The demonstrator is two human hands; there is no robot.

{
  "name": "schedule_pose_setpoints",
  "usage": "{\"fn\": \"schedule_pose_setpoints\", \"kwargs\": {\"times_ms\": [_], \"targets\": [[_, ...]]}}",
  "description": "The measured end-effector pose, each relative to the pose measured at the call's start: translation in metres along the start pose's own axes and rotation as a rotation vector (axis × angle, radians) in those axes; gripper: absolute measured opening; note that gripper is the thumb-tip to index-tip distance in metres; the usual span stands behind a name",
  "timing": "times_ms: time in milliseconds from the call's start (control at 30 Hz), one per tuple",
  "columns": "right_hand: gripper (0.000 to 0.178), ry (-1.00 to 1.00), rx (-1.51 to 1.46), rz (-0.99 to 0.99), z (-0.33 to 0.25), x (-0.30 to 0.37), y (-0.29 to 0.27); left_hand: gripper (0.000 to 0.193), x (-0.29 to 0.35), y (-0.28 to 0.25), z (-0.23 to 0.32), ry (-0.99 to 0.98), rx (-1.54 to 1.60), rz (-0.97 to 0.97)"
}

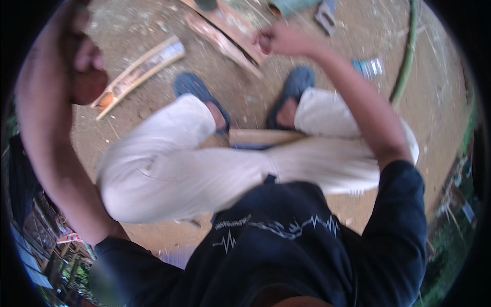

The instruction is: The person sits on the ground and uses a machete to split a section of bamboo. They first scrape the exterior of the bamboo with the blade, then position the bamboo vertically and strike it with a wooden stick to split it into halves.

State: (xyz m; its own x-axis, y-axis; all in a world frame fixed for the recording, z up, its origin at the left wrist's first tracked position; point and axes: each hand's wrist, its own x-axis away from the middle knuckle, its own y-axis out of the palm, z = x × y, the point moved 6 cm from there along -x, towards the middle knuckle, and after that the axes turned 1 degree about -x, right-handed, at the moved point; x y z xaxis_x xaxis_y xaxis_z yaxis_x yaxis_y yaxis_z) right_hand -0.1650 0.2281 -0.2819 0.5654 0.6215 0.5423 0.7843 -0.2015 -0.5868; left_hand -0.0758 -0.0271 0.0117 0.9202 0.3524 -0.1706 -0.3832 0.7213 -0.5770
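My left hand (87,69) is raised at the far left, close to the view and blurred; its fingers look bent, but what they hold, if anything, does not show. My right hand (279,40) hovers at the upper middle with its fingers curled together. Just left of it lies a long split piece of wood or bamboo (225,43), pale pinkish with a dark gap along it. Beyond my left foot, near the left hand, rests a halved bamboo length (143,74) with its hollow side up.
A green tube (294,6) and a grey handle-like piece with a hole (326,18) lie at the top. To the right are a clear plastic bottle (368,68) and a long green pole (406,56). A wooden edge (263,136) shows between my legs.
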Motion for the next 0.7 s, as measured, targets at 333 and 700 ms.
{"fn": "schedule_pose_setpoints", "kwargs": {"times_ms": [333, 700], "targets": [[0.066, 0.094, 0.292, 0.351, 0.001, -0.074, 0.126, 0.026, -0.001, -0.001, -0.004, -0.012, 0.114, -0.07], [0.054, 0.181, 0.05, 0.338, 0.01, -0.073, 0.091, 0.026, -0.002, 0.006, -0.008, -0.069, 0.117, -0.107]]}}
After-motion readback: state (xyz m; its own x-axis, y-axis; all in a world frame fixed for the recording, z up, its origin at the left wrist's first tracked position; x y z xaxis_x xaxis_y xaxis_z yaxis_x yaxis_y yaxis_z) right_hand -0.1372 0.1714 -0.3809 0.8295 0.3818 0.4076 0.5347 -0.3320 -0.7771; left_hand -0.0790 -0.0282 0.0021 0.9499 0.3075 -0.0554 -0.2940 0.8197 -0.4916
